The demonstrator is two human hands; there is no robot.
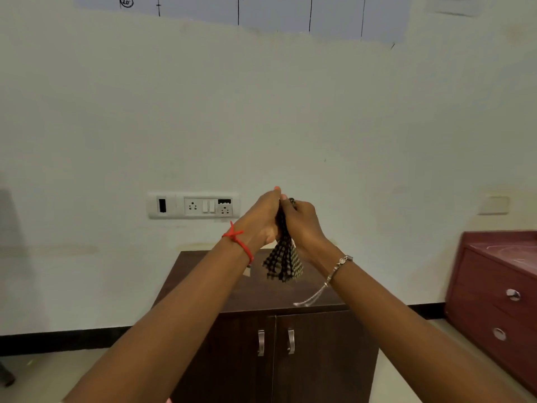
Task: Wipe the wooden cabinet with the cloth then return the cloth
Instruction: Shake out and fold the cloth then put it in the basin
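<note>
Both hands, left hand (pixel 261 219) and right hand (pixel 302 225), clench the checked cloth (pixel 283 257) between them, raised above the wooden cabinet (pixel 290 292) top's rear edge; I note doors closed, red drawer unit (pixel 494 286) right.

Most of the cloth (pixel 283 258) is hidden inside the grip of the left hand (pixel 260 221) and the right hand (pixel 303 225), which press together around it; only its checked lower end fans out below them, so how it is folded cannot be told. Below the cloth, the two forearms cover both front corners of the wooden cabinet (pixel 279 289) and much of its top. The cabinet's doors run out of the picture at the bottom edge. To the right of the cabinet, a red drawer unit (pixel 499 289) is smeared by blur and cut by the right edge. The marks on the sheet (pixel 241 10) high above the cabinet are too small to read.
</note>
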